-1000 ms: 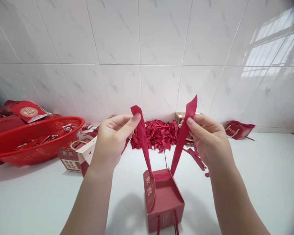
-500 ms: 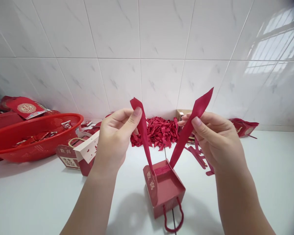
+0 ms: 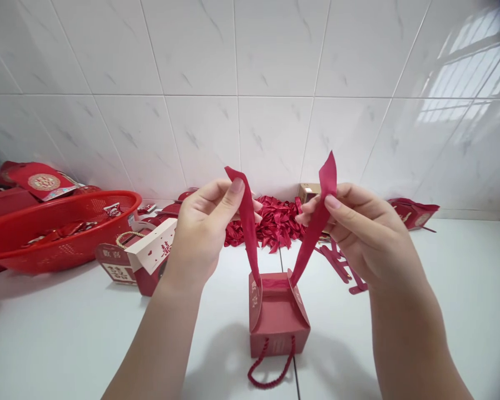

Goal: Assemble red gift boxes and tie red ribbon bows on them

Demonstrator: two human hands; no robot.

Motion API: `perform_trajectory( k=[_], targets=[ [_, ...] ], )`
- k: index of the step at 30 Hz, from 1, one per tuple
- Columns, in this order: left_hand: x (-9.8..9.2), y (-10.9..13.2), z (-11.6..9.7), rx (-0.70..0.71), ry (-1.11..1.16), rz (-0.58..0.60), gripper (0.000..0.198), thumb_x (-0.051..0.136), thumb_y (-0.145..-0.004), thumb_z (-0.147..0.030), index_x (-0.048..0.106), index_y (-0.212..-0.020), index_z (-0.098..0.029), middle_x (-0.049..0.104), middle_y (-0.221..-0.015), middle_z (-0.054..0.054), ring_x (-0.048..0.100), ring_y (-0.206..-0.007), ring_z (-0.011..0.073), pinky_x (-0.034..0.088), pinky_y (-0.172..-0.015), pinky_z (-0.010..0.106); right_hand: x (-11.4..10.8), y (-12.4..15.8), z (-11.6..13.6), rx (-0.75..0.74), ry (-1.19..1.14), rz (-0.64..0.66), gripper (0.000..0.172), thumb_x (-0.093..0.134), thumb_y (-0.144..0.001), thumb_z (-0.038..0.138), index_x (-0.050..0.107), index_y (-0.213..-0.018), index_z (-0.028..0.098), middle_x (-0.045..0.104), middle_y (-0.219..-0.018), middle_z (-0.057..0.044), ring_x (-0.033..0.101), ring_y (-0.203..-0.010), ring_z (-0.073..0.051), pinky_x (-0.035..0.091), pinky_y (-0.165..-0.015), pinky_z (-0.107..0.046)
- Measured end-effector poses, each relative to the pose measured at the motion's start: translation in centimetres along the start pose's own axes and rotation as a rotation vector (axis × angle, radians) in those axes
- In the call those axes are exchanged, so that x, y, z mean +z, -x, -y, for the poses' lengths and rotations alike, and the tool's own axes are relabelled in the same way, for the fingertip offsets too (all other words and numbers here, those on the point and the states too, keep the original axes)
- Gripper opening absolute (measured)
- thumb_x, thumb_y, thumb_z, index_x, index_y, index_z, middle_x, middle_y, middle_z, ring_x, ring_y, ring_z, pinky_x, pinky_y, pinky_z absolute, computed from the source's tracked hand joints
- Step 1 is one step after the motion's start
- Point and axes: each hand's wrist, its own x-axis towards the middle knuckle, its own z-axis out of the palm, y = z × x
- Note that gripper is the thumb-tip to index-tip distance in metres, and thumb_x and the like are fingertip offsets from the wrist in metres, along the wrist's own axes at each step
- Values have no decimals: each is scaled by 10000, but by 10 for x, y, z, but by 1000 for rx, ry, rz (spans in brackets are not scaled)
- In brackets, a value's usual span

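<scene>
Ribbon: a glossy dark-red fabric strip, both ends drawn upward in a V, the lower part running down to the box's side flaps; whether it threads through slots cannot be told.
Left hand: thumb and fingers pinched on one ribbon end.
Right hand: thumb and fingers pinched on the other end.
Box: a small dusty-red card box with a twisted dark-red rope handle, upright on the smooth white worktop, below and between the hands.
Step in hand: apparently lifting and evening the two ends.
Next move: likely calls for equal, gentle tension, so that the light box does not tip.
Flap lettering: pale characters, too blurred to read.
Neighbouring carton: a red-and-cream folded card carton, left; its cream panel and pale front label seem to bear the double-happiness character 囍.
Medallion: gold characters on a bright-red flat packet, unreadable.
Brand: none legible.
</scene>
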Motion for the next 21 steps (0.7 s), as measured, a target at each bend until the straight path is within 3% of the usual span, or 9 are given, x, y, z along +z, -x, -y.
perform_trajectory(
  k=[4, 7, 12, 17, 21],
  targets=[
    [7, 5, -2, -28, -36, 153, 241, 577, -849, -368, 597, -686, -191, 544, -500, -44, 577, -509, 109, 485, -542, 227, 8, 0, -5, 92, 21, -12, 105, 613, -837, 266, 641, -900, 187, 614, -639, 19, 516, -469, -65, 466, -462, -196],
    [13, 9, -2, -29, -203, 227, 223, 621, -818, -311, 622, -642, -173, 535, -504, -34, 512, -484, 85, 427, -479, 197, 15, 1, -7, 76, 85, 13, 125, 598, -840, 236, 664, -932, 182, 623, -675, 2, 568, -581, -92, 481, -522, -201],
    [18, 11, 3, -43, -403, 223, 241, 618, -809, -340, 637, -653, -158, 540, -535, -15, 455, -488, 84, 369, -448, 205, 22, 3, -7, 1, 124, 214, 148, 610, -823, 191, 686, -950, 196, 645, -785, -10, 607, -735, -130, 520, -655, -245],
    [18, 9, 7, -38, -464, 216, 267, 593, -823, -369, 627, -664, -158, 506, -537, -25, 402, -478, 74, 309, -424, 201, 18, -2, -15, 0, 106, 88, 178, 596, -851, 332, 701, -906, 198, 614, -673, 4, 570, -595, -96, 477, -511, -200],
    [13, 5, 7, -165, -304, 416, 270, 519, -874, -343, 627, -700, -168, 554, -638, -12, 481, -586, 92, 396, -541, 206, 11, -7, -22, -50, 98, 143, 185, 543, -893, 294, 699, -959, 220, 596, -612, 23, 528, -500, -72, 453, -454, -189]
  ],
)
